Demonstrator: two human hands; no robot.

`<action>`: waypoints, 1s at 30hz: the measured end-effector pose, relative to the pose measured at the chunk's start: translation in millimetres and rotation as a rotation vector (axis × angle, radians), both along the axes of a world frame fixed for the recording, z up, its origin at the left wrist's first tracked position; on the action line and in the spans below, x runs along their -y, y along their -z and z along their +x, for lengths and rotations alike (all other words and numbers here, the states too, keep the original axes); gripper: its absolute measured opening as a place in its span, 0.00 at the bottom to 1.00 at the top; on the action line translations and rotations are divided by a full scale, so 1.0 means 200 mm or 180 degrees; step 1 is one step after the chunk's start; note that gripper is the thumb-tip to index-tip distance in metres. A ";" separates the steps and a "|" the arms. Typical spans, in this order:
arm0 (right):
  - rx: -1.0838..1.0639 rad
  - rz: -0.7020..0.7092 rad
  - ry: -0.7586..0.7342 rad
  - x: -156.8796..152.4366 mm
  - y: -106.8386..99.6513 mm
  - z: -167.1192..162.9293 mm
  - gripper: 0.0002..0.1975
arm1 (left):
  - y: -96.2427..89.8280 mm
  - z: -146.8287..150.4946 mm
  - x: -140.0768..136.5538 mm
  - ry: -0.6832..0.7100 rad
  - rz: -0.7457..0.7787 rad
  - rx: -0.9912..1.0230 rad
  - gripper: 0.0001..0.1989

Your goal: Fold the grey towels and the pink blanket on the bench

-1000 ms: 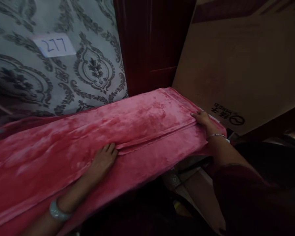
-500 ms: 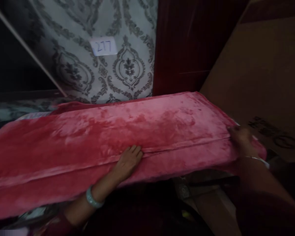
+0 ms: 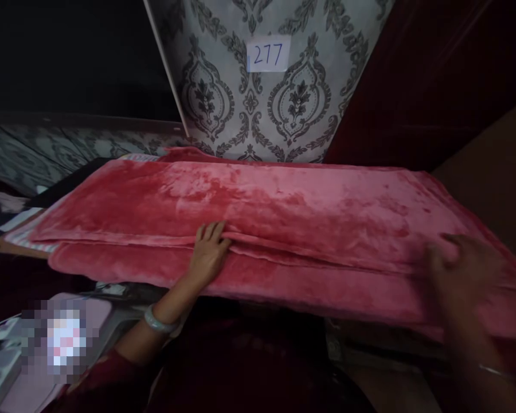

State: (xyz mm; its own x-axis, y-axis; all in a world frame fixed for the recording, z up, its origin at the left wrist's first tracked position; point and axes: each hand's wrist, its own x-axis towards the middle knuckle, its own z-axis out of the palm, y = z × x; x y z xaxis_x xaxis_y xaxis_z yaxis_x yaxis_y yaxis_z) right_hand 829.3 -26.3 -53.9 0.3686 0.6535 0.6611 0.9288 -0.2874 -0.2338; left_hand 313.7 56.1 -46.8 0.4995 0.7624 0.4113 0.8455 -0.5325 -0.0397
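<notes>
A plush pinkish-red blanket lies folded in a long strip across the view, with its loose upper edge running along the near side. My left hand has its fingers curled over that edge near the middle, and the edge bulges up slightly there. Over the right part of the blanket is my right hand, smeared by motion, thumb and fingers apart with nothing between them. Whether it touches the cloth, I cannot tell.
A dark screen stands at the back left against patterned wallpaper bearing a paper label marked 277. Dark red panelling rises at the back right. At lower left lies a pinkish pad near a blurred-out bright patch.
The view has swung left, bringing the blanket's left end into sight. My right hand has come off the blanket's right end and opened. My left hand remains at the fold's edge.
</notes>
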 end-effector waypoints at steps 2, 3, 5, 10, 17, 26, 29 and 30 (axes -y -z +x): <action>-0.0106 0.0127 -0.1107 -0.05 -0.02 -0.35 0.20 | -0.01 -0.10 -0.01 -0.0203 0.0021 0.0071 0.10; -0.0146 0.0045 -0.1640 -0.08 -0.02 -0.53 0.16 | -0.01 -0.14 -0.01 -0.0287 0.0034 0.0099 0.10; -0.0037 -0.0040 -0.2501 -0.11 0.01 -0.87 0.12 | -0.01 -0.20 -0.01 -0.0354 0.0067 0.0115 0.10; 0.0531 -0.0328 -0.3228 -0.18 0.07 -1.36 0.11 | -0.01 -0.28 0.00 -0.0019 0.0405 0.0109 0.12; 0.0845 -0.0434 -0.2746 -0.31 0.04 -1.35 0.15 | -0.04 -0.34 -0.02 0.0342 0.0326 0.0109 0.13; 0.1110 -0.0103 -0.3145 -0.26 0.12 -1.25 0.12 | 0.07 -0.42 0.00 0.0750 0.0656 0.0082 0.14; 0.1025 -0.0057 -0.3079 -0.24 0.16 -1.24 0.14 | 0.08 -0.43 0.02 0.0572 0.0348 0.0098 0.13; 0.0991 -0.0014 -0.3089 -0.23 0.16 -1.24 0.15 | 0.07 -0.44 0.02 0.0476 0.0277 0.0070 0.12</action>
